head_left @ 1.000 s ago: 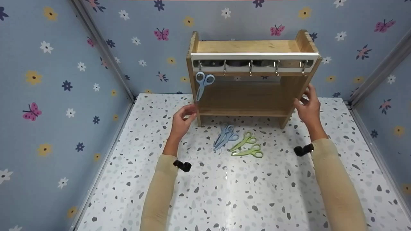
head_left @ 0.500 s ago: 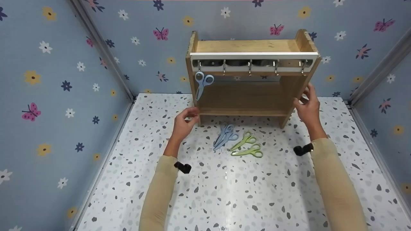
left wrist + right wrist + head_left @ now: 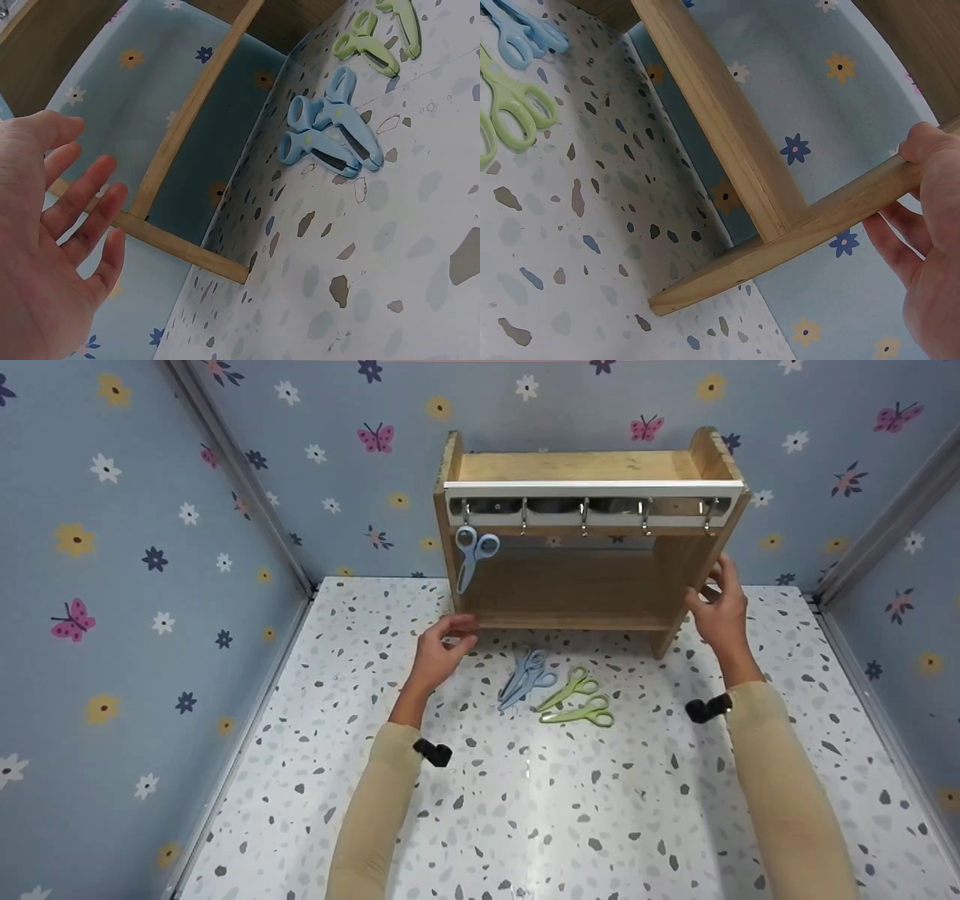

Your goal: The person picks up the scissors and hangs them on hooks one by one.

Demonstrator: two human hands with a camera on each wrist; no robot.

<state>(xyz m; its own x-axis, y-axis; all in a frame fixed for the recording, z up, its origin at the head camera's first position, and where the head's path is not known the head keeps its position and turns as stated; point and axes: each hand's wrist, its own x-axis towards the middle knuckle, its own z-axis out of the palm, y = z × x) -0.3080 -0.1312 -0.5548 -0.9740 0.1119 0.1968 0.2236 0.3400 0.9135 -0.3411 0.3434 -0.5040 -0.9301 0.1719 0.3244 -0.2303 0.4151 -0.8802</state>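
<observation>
At the speckled table (image 3: 637, 825)'s back edge, my right hand (image 3: 721, 611) grips the wooden shelf (image 3: 570, 589); my left hand (image 3: 442, 652), fingers loose, holds nothing. One hung pair of blue scissors (image 3: 469, 556); two blue pairs (image 3: 529, 684) and two green pairs (image 3: 579, 714) lie unhung.

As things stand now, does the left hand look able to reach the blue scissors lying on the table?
Probably yes: the left hand holds nothing, the blue scissors lie close by on the table, and nothing seems to block the way between them.
</observation>
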